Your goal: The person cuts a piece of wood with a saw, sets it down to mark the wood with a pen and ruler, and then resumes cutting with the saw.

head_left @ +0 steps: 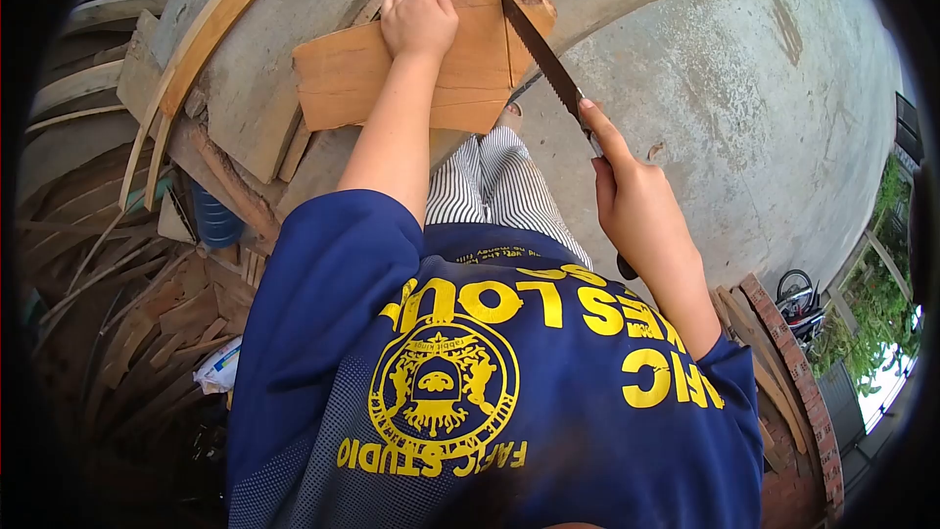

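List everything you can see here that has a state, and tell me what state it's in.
Left grip: fingers curled, on the wooden board
Right grip: closed on the saw, index finger extended
Saw: blade bare, lying across the board's right end
Wooden board: lying flat, dark line across its right end; cut depth unclear
Wood scraps: loosely piled
Motorbike: parked, no rider visible

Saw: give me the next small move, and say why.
Probably one short, gentle stroke of the saw, guided by the dark line near the end of the board. The right hand holds the saw, its blade already crosses the board close to that line, and the left hand rests on the board, clear of the blade.
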The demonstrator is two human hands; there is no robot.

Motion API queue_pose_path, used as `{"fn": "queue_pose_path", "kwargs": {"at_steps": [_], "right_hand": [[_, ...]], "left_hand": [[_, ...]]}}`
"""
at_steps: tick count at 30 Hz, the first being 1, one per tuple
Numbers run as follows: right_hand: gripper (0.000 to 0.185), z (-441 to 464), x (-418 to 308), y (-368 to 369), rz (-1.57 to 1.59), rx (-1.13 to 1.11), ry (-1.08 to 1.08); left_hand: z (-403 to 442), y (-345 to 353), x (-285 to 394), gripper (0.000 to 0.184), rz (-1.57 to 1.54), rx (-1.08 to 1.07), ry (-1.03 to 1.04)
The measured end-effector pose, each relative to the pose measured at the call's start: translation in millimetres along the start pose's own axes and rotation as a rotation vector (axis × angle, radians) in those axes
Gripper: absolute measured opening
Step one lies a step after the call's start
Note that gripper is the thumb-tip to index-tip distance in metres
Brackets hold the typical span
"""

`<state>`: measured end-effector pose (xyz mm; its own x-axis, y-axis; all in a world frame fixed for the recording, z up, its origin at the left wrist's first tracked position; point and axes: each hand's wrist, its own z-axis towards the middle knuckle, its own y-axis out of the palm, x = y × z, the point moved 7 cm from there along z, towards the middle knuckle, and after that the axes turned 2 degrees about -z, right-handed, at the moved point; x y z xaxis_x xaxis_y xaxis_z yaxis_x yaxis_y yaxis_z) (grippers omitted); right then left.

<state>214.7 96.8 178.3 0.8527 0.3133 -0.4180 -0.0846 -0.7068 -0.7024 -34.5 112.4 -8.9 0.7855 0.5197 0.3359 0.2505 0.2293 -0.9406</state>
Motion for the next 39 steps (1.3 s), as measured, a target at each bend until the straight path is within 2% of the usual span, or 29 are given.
{"fn": "queue_pose_path", "kwargs": {"at_steps": [4, 6, 10, 15, 17, 20, 26, 28, 35, 39], "right_hand": [[0.055, 3.3, -2.4, 7.7, 0.107, 0.009, 0.052], [0.055, 5.1, 9.1, 30.1, 0.09, 0.148, 0.006], [0.055, 9.9, 36.4, 73.1, 0.114, 0.282, -0.045], [0.055, 19.8, 66.9, 83.4, 0.206, 0.378, -0.159], [0.055, 20.3, 62.6, 70.1, 0.253, 0.274, -0.121], [0.055, 25.1, 46.9, 48.6, 0.192, 0.237, -0.109], [0.058, 15.2, 31.6, 22.9, 0.078, 0.153, -0.107], [0.059, 2.4, 30.0, 16.6, 0.061, 0.13, -0.088], [0.061, 6.7, 26.3, 37.5, 0.118, 0.139, -0.053], [0.063, 24.2, 27.2, 67.0, 0.081, 0.199, -0.047]], "left_hand": [[3.3, -1.2, -3.7, 0.032, -0.016, 0.017, -0.03], [5.8, -3.3, -7.0, 0.032, -0.031, 0.028, -0.087], [3.5, -8.9, -9.6, 0.034, -0.014, 0.022, -0.193], [1.4, -6.7, -11.5, 0.034, 0.019, 0.095, -0.184], [-1.1, -8.6, -12.0, 0.033, 0.042, 0.098, -0.169], [-4.5, -3.8, -18.5, 0.033, 0.083, 0.04, -0.23], [-8.2, -8.2, -26.8, 0.033, 0.124, 0.125, -0.255], [-6.7, -4.5, -18.4, 0.035, 0.067, 0.011, -0.212], [-0.9, -3.8, -15.4, 0.035, 0.06, -0.078, -0.188], [-3.1, -6.5, -28.4, 0.036, 0.027, 0.041, -0.291]]}}
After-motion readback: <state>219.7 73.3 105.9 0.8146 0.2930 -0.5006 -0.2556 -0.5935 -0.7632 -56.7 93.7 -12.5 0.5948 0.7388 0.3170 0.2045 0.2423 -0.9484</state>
